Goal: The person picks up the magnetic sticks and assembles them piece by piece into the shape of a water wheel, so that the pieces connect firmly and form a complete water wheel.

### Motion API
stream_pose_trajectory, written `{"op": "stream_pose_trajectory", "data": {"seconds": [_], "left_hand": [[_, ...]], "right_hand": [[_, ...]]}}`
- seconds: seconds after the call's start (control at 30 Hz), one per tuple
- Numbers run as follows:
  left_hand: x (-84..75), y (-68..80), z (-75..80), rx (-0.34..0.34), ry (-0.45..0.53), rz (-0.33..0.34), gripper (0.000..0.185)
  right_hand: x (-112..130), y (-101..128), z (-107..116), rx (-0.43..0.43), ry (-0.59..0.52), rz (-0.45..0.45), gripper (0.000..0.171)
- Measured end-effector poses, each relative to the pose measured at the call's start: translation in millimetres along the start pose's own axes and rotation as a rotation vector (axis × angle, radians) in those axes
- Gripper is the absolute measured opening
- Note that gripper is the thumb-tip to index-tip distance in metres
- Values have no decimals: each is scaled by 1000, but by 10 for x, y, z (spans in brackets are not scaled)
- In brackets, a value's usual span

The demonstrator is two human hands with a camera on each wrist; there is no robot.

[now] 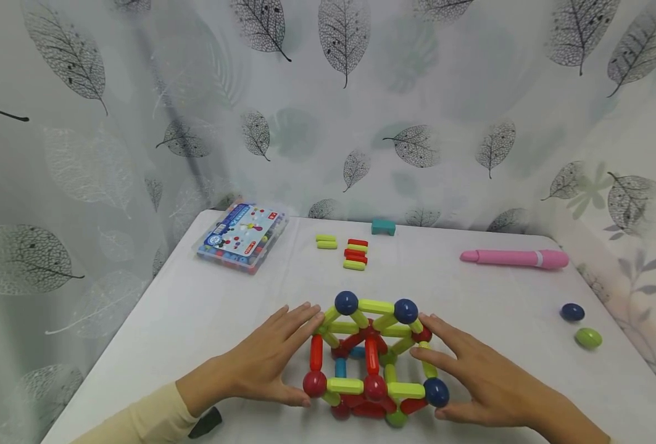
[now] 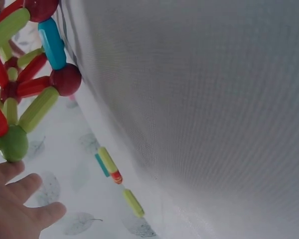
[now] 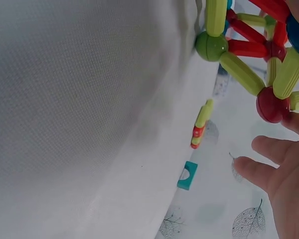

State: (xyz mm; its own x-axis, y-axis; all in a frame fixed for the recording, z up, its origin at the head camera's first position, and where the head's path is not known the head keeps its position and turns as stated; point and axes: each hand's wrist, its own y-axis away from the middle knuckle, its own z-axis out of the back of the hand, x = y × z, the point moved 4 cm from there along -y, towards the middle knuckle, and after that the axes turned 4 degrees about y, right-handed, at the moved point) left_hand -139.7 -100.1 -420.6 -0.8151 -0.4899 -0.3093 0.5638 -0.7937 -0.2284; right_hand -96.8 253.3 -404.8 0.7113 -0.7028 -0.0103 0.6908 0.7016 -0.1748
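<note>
White tabletop (image 1: 194, 320), glossy rod-and-ball frame (image 1: 372, 364), left hand (image 1: 261, 364), right hand (image 1: 483, 382) flanking

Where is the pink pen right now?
In the head view, the pink pen lies at the table's far right, beyond the dark blue ball and green ball.

A white-clothed table (image 1: 205, 308) is occupied by a rod-and-ball structure (image 1: 372, 364), a clear plastic box (image 1: 242, 237), loose rods (image 1: 350, 250), a pink pen (image 1: 516, 258) and two balls (image 1: 580, 325).
</note>
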Motion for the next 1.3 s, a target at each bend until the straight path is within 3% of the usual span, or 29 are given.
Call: {"op": "stream_pose_trajectory", "data": {"seconds": [0.4, 0.93, 1.3], "left_hand": [[39, -56, 7, 33, -27, -40, 88], [371, -283, 60, 89, -20, 41, 82], [331, -250, 84, 13, -76, -12, 85]], "right_hand": [[-62, -78, -16, 78, -79, -2, 74], [-340, -405, -24, 76, -120, -21, 72], [-349, -383, -2, 89, -71, -25, 77]]}}
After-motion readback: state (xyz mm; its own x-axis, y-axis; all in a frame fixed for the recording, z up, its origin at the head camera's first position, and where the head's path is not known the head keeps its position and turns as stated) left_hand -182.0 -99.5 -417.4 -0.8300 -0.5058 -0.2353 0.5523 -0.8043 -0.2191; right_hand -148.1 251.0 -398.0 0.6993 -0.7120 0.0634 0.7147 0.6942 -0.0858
